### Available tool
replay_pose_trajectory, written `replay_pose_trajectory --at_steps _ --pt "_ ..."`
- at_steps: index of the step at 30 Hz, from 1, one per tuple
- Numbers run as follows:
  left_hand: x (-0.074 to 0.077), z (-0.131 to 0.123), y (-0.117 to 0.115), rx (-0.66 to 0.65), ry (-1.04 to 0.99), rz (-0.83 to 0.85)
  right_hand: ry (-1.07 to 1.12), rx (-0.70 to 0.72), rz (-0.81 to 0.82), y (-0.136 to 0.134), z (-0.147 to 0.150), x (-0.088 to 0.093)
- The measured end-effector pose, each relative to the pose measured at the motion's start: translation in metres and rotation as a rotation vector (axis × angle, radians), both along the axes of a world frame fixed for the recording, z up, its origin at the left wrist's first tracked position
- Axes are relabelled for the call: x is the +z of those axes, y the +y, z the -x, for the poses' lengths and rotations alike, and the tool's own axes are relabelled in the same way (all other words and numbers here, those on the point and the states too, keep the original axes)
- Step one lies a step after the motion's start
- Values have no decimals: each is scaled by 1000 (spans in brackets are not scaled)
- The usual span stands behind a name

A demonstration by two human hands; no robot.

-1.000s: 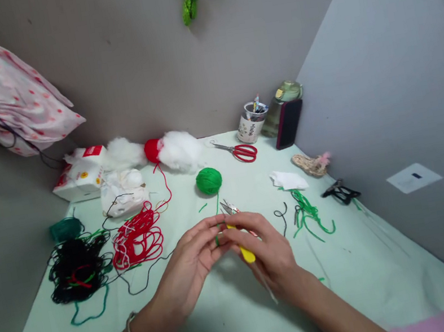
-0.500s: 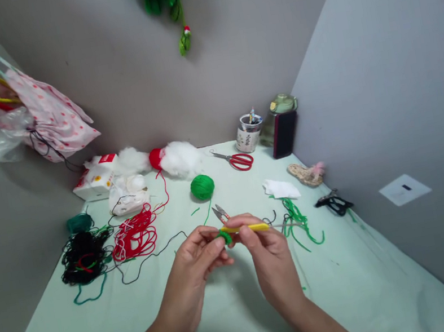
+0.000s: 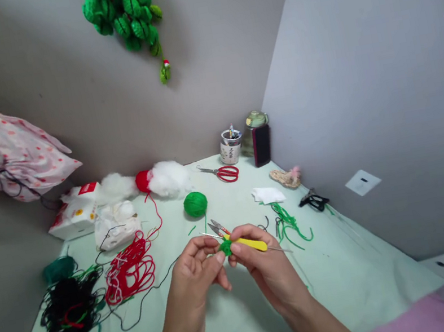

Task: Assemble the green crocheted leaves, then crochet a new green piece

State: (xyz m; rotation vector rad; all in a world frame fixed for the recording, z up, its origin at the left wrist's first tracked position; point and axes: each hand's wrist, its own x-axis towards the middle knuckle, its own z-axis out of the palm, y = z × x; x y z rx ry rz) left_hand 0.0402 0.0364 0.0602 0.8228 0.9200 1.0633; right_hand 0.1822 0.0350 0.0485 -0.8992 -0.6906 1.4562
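Between the thumb and fingers of my left hand (image 3: 193, 280) is a small green crochet piece (image 3: 225, 247). My right hand (image 3: 269, 272) grips a crochet hook (image 3: 253, 243) by its yellow handle, and its fingertips meet the green piece too. The hook's thin metal shaft points up and left past the piece, with a second metal end sticking out to the right. Just beyond my fingers lie small thread snips (image 3: 218, 228), partly covered by the right hand. A green yarn ball (image 3: 195, 204) sits farther back, a strand trailing from it towards my hands.
At left lie black yarn (image 3: 69, 310), red yarn (image 3: 131, 270) and white stuffing (image 3: 169, 178). Red-handled scissors (image 3: 227, 173), a pen cup (image 3: 231, 147) and a phone (image 3: 262, 146) are at the back. Green yarn scraps (image 3: 287, 223) and a black clip (image 3: 314, 200) lie right.
The camera view has turned, so the tabletop things appear farther left and mostly lower. The hook has tilted, and its metal shaft now shows left of the green piece.
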Motion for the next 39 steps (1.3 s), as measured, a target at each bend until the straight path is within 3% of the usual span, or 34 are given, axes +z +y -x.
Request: replay_pose_trajectory --at_steps 5,11,17,25,33,39 --pt "4 -4 8 -51 -95 43 -143 -84 -43 5 3 7" --pt "3 -7 18 22 -181 83 -247 -167 -59 18 3 0" --pt "-5 -4 30 67 -181 164 -196 -156 -26 30 8 -14" --pt "-13 -6 37 83 -257 242 -280 -178 -30 29 10 -19" --pt "-7 -6 31 45 -228 161 -191 -33 -135 27 0 -21" --pt "-5 -9 24 -47 -193 149 -207 -56 -165 22 -2 -13"
